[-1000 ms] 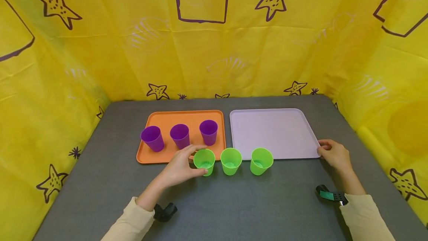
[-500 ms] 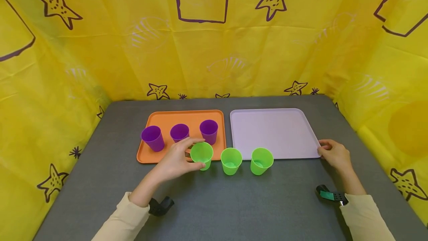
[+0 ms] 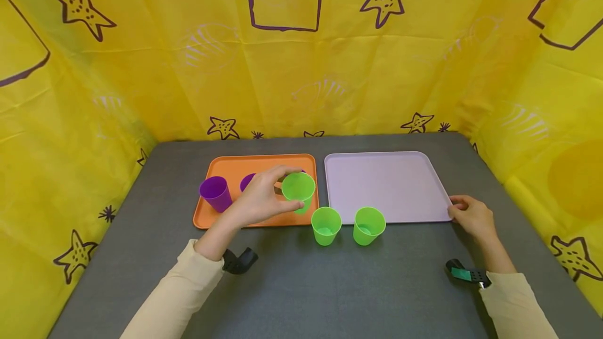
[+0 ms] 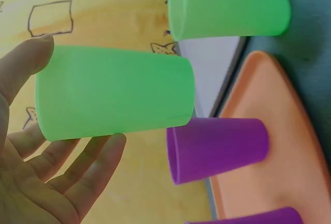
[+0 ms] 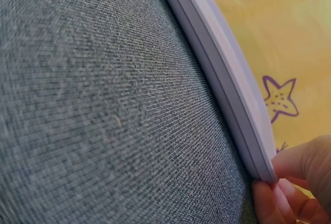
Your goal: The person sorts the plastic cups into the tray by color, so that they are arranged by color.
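Note:
My left hand grips a green plastic cup between thumb and fingers, raised over the right part of the orange tray. In the left wrist view this cup is apart from the purple cup behind it. Three purple cups are on the tray: the left one shows well, while hand and green cup cover most of the others. My right hand pinches the near right corner of the lilac tray; the right wrist view shows thumb and finger at its rim.
Two more green cups stand upright on the grey tabletop, one by the gap between the trays, the other before the lilac tray. A yellow patterned cloth closes off the back and sides.
The left hand has lifted the green cup off the tabletop and carried it up and forward over the orange tray, toward the right purple cup. The right hand has stayed at the lilac tray's corner.

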Demonstrator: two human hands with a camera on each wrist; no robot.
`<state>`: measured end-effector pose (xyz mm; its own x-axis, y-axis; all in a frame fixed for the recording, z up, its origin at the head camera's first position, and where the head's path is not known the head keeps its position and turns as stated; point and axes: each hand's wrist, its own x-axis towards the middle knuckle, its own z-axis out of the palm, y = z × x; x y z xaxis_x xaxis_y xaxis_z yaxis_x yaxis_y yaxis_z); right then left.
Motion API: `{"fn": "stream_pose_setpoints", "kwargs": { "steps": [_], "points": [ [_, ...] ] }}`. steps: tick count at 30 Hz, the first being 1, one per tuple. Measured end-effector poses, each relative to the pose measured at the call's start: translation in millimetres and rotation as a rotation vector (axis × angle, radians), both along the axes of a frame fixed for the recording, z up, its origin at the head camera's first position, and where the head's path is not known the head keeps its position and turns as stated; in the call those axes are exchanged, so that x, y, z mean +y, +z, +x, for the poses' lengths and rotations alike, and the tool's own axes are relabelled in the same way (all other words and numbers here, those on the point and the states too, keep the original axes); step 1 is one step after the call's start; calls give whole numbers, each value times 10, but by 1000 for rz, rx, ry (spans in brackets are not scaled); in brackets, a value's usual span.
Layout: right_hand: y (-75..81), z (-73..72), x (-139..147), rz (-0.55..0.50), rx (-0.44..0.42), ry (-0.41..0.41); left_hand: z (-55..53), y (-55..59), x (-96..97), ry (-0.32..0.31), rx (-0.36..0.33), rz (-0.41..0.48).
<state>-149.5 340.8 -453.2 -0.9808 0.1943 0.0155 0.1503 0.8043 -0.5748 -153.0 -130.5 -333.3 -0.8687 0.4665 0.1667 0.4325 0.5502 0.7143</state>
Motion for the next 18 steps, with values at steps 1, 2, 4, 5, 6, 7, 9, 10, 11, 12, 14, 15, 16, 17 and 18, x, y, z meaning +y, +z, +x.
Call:
{"fn": "stream_pose_setpoints", "kwargs": {
  "steps": [1, 2, 4, 5, 6, 7, 9, 10, 11, 12, 14, 15, 16, 17, 18],
  "points": [
    [3, 1, -1, 0, 1, 0, -32, 14, 30, -3, -4, 3],
    [6, 2, -3, 0, 3, 1, -61, 27, 62, -4, -9, 4],
    [12, 3, -9, -2, 1, 4, -114, 42, 126, -6, -22, -5],
    [13, 2, -11, -3, 0, 4, -139, 47, 160, -7, -26, -10],
    [15, 2, -11, -1, -1, 5, -166, 49, 193, -7, -27, -18],
    [15, 2, -9, 0, 0, 5, -192, 51, 227, -2, -34, -29],
    [14, 0, -4, 2, 2, 4, -245, 51, 295, 8, -40, -52],
    [14, 0, -2, 3, 5, 4, -271, 52, 330, 12, -35, -67],
    [13, -1, 1, 4, 6, 4, -299, 49, 363, 18, -27, -82],
    [12, -1, 2, 5, 7, 3, -328, 44, 393, 20, -26, -91],
    [8, -3, 5, 6, 9, 0, -384, 31, 450, 21, -36, -102],
    [6, -3, 5, 6, 8, -2, -413, 25, 476, 18, -42, -107],
    [3, -4, 7, 5, 9, -2, -443, 17, 502, 14, -46, -113],
    [0, -5, 9, 6, 8, -4, -472, 9, 527, 12, -56, -116],
    [-3, -6, 10, 2, 8, -5, -501, 2, 551, 12, -62, -122]
  ]
}}
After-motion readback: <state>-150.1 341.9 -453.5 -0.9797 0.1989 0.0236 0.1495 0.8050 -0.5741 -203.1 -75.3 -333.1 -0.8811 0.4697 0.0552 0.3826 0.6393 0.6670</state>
